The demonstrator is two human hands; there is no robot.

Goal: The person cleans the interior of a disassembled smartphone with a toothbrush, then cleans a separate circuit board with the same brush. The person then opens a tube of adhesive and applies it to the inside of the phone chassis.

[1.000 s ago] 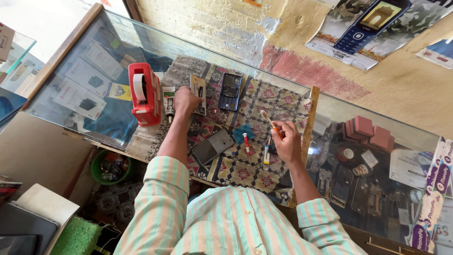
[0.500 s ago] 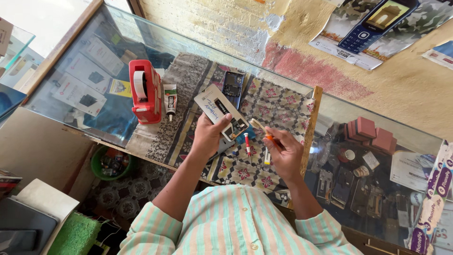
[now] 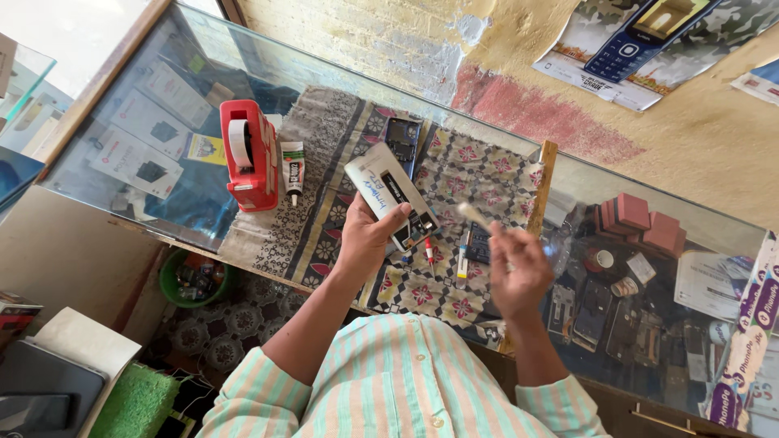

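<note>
The pale, flat phone panel (image 3: 388, 195) is now lifted clear of the patterned cloth (image 3: 324, 203) and tilted, its upper end toward the red tape dispenser (image 3: 250, 154). Half a second ago it sat lower, nearer the right hand. It is whitish-grey with a dark strip along its length and blue handwriting on its face; the lower end is partly covered by the thumb.

The left hand (image 3: 365, 239) is closed around that lower end — thumb across the front, fingers behind. The right hand (image 3: 519, 272) has risen off the cloth and blurs with motion. It seems to pinch a thin, light-coloured stick (image 3: 472, 214) between its fingertips, though the blur makes the grip hard to read.

On the cloth below lie a red-tipped tool (image 3: 428, 248), a slim white pen-like tool (image 3: 462, 261) and a dark phone part (image 3: 479, 242). A dark phone frame (image 3: 403, 138) lies just past the panel, and a small glue tube (image 3: 293, 169) sits beside the dispenser — all on a glass display counter (image 3: 146, 130).
</note>
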